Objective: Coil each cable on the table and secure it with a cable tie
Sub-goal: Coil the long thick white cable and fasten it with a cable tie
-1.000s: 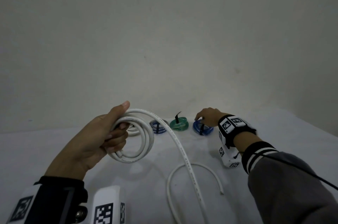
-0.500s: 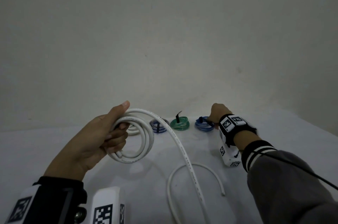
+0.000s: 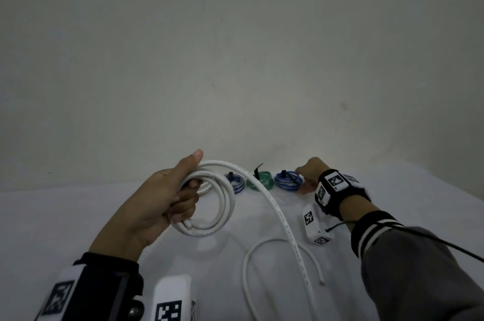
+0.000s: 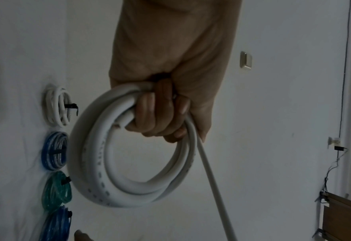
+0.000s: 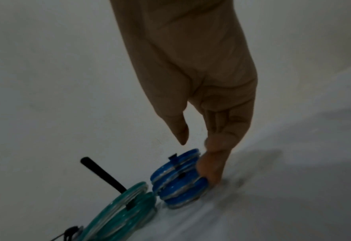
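My left hand [image 3: 162, 197] grips a thick white cable coil [image 3: 225, 205] above the table, fingers curled through the loops [image 4: 92, 163]. The cable's loose tail [image 3: 285, 223] arcs down to a slack loop on the table. My right hand [image 3: 306, 174] reaches to the back row, where its fingertips [image 5: 209, 176] touch the right edge of a tied blue coil [image 5: 178, 179]; the thumb stays apart from the coil. That blue coil [image 3: 286, 182] lies close beside a green coil [image 3: 262, 182].
The row by the wall holds the green coil [image 5: 129, 203] with a black tie tail [image 5: 102, 174] sticking up, another blue coil [image 4: 54, 153] and a small white tied coil [image 4: 57, 107]. The white table [image 3: 52, 216] ends at the wall.
My right hand has moved from on top of the right blue coil to its right edge, fingertips against it. The left hand and white coil have stayed put.
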